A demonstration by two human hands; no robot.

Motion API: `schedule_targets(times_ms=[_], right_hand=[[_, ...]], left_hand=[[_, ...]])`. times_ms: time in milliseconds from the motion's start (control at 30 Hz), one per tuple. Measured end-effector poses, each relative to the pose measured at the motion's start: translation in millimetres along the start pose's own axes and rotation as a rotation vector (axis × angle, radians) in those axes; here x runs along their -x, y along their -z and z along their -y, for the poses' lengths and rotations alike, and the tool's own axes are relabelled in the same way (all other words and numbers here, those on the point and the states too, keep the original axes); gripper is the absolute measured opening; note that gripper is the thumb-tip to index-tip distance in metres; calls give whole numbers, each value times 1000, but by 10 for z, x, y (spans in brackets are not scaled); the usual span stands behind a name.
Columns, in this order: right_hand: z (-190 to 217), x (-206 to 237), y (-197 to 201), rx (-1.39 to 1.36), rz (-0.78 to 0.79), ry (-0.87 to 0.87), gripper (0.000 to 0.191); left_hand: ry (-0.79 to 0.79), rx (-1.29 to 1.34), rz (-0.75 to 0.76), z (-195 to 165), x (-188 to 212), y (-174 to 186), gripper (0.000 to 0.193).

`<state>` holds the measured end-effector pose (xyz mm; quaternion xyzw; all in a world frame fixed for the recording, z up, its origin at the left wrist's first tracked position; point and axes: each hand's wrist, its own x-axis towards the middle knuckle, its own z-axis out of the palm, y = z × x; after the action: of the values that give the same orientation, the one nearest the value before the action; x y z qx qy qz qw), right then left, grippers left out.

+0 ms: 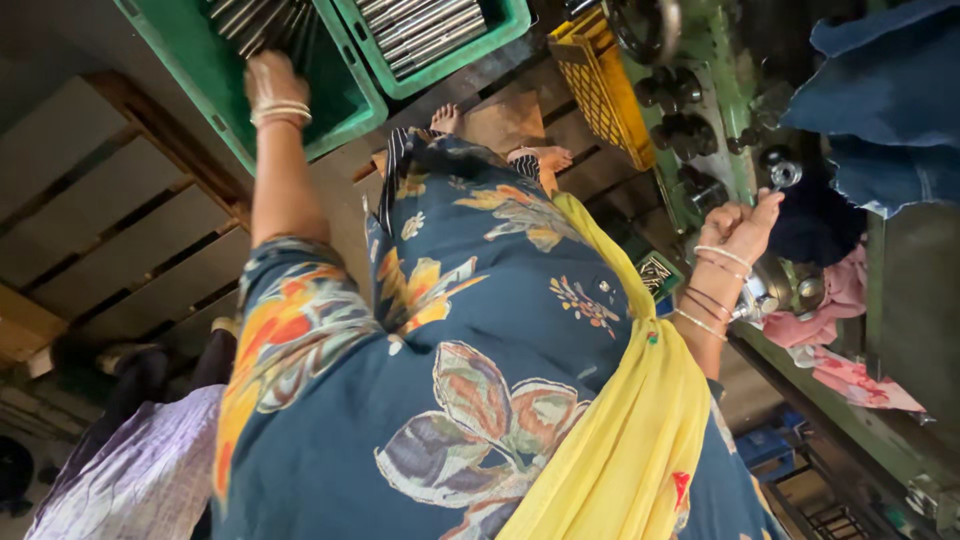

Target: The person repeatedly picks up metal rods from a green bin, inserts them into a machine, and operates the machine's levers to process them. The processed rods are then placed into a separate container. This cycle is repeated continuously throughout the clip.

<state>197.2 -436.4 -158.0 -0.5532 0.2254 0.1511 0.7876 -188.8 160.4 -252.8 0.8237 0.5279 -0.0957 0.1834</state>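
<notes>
Green crate (345, 95) of steel rods (255, 20) takes the outstretched left hand (272, 80), grip unclear; right hand (740, 228) fingers clench a lever knob (785, 173)

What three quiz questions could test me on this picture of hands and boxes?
1. True or false: the left hand reaches into a green plastic crate of shiny metal rods.
2. Which hand grips the round silver knob on the green metal machine?
3. What colour is the mesh plastic crate beside the machine: A red, B yellow, C white?

Key: 1 true; 2 right hand; 3 B.
</notes>
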Motion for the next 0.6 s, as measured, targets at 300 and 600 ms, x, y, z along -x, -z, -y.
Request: schedule_targets(times_ms=[300,600], right_hand=[[-46,-230,-413,125,153,23,29],[-284,57,-841,70,160,-100,27]], left_hand=[[-50,-7,-75,-165,19,-80,19],[-105,1336,82,148,-83,874,16]])
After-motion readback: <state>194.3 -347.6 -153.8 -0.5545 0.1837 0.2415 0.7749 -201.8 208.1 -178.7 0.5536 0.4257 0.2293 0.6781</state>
